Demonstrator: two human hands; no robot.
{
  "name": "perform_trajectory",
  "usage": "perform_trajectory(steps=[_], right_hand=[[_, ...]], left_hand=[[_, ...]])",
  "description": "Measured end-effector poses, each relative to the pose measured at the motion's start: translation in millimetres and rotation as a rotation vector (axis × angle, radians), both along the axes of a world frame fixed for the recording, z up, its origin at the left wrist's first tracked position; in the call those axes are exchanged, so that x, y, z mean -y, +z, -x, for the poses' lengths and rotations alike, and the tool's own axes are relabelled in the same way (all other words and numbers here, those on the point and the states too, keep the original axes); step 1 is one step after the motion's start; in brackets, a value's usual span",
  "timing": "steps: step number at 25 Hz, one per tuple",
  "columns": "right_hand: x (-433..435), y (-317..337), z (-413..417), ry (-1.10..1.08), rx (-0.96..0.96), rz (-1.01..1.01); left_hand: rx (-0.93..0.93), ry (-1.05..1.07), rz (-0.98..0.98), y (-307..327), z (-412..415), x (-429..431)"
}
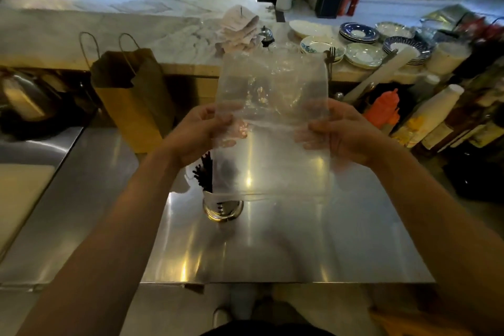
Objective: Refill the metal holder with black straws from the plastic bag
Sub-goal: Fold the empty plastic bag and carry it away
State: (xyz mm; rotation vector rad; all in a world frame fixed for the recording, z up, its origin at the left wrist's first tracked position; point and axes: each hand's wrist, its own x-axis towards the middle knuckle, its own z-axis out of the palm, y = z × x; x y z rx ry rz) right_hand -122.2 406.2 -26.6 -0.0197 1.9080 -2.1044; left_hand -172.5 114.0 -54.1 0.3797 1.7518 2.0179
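Observation:
A clear plastic bag (272,123) hangs flat in the air above the steel counter, and it looks empty. My left hand (196,133) pinches its left edge and my right hand (343,133) pinches its right edge, both at mid height. Below and behind the bag's lower left corner stands the shiny metal holder (223,209). Black straws (205,172) stick up out of it, partly blurred by the bag in front.
The holder stands on a steel counter (272,248). A brown paper bag (133,93) stands at the back left. Stacked plates and bowls (360,43), an orange squeeze bottle (381,109) and stacked cups (433,112) crowd the right. A sink (24,194) lies left.

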Motion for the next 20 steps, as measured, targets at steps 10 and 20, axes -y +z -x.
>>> perform_trajectory(steps=[10,20], right_hand=[[21.4,49.5,-23.8,0.030,-0.137,-0.090],[-2.6,123.9,-22.8,0.228,-0.572,-0.581]], left_hand=[[-0.274,-0.081,0.043,54.2,-35.5,50.9],[-0.515,-0.061,0.443,134.4,-42.0,11.2]])
